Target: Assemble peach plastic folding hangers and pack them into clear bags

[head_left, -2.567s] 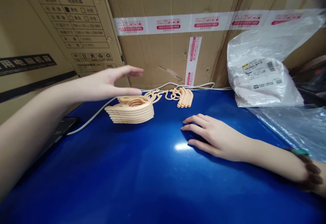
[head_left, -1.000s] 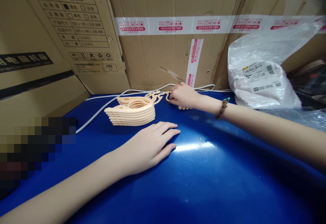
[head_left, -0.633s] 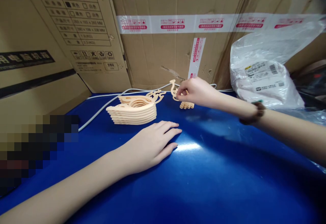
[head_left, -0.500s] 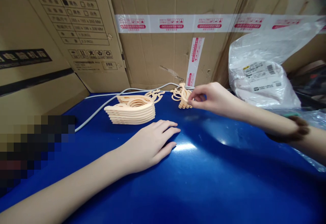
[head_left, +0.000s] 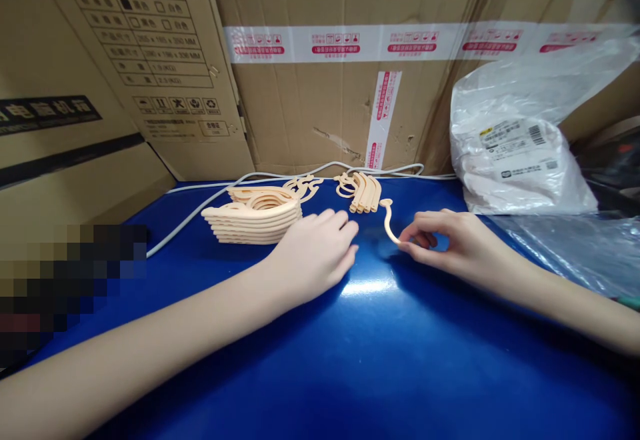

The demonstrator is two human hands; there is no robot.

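My right hand (head_left: 445, 243) pinches one end of a thin, S-curved beige plastic piece (head_left: 389, 223) between thumb and fingertips. Its flat, rounded end points away from me, to the right of a small row of similar beige curved pieces (head_left: 367, 193). My left hand (head_left: 320, 250) is palm down over the blue table, fingers loosely bent and thumb apart, holding nothing. Just behind it, partly covered by the fingers, lies a neat stack of several curved beige plastic pieces (head_left: 255, 223). Flat beige hook-shaped pieces (head_left: 304, 188) lie behind the stack, and more rings sit beside the row.
Cardboard boxes (head_left: 310, 107) stand along the back and left of the blue table (head_left: 380, 373). A grey cable (head_left: 187, 227) runs behind the pieces. At the right are a white plastic bag (head_left: 525, 160) with a label and some clear plastic film (head_left: 580, 247).
My right hand has drawn the curved piece off the row, toward me and to the right. My left hand has moved slightly forward, with its fingers more bent.
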